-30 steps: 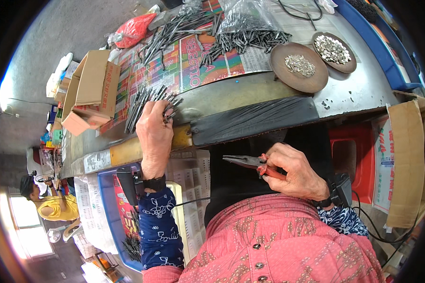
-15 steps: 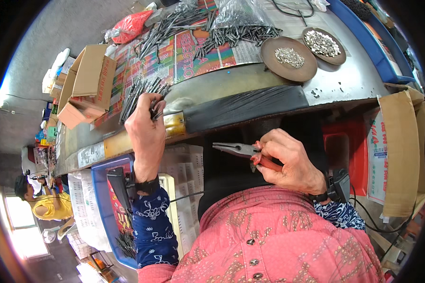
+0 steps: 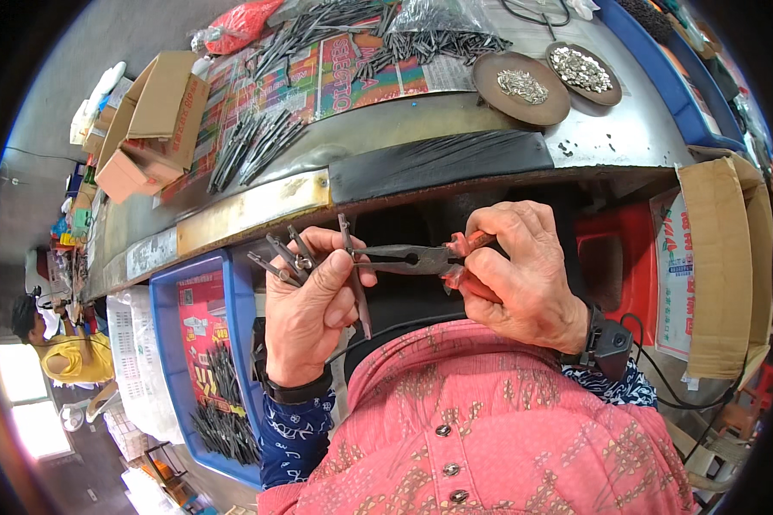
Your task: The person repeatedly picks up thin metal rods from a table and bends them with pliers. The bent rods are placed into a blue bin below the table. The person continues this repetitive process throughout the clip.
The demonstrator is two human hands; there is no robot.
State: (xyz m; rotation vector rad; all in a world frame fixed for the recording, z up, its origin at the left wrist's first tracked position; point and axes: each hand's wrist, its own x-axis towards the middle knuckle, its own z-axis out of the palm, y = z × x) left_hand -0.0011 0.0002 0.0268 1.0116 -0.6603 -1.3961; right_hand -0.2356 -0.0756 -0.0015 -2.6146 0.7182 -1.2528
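Several slim dark rods point(image 3: 282, 268) stick out of my left hand point(image 3: 299, 322), which is closed around them. One dark rod point(image 3: 360, 300) stands nearly upright between its thumb and fingertips. My right hand point(image 3: 524, 283) grips long-nosed pliers point(image 3: 404, 259) by their red handles. The plier jaws reach to the pinched rod, slightly parted at their middle; whether they clamp it, I cannot tell. Both hands are in front of the table edge, above my lap. A small bunch of similar rods point(image 3: 253, 148) lies on the table beyond my left hand.
Two brown dishes point(image 3: 532, 113) hold small silvery pieces at the far right. More dark rods point(image 3: 438, 53) heap at the back beside a red bag point(image 3: 242, 26). A blue bin point(image 3: 161, 322) with rods stands lower left. Cardboard boxes point(image 3: 159, 107) flank the bench; a person in yellow point(image 3: 77, 356) is far left.
My left hand has come back from the rods on the table, toward me, carrying several. The pliers have shifted slightly left and now meet one rod at its fingertips.
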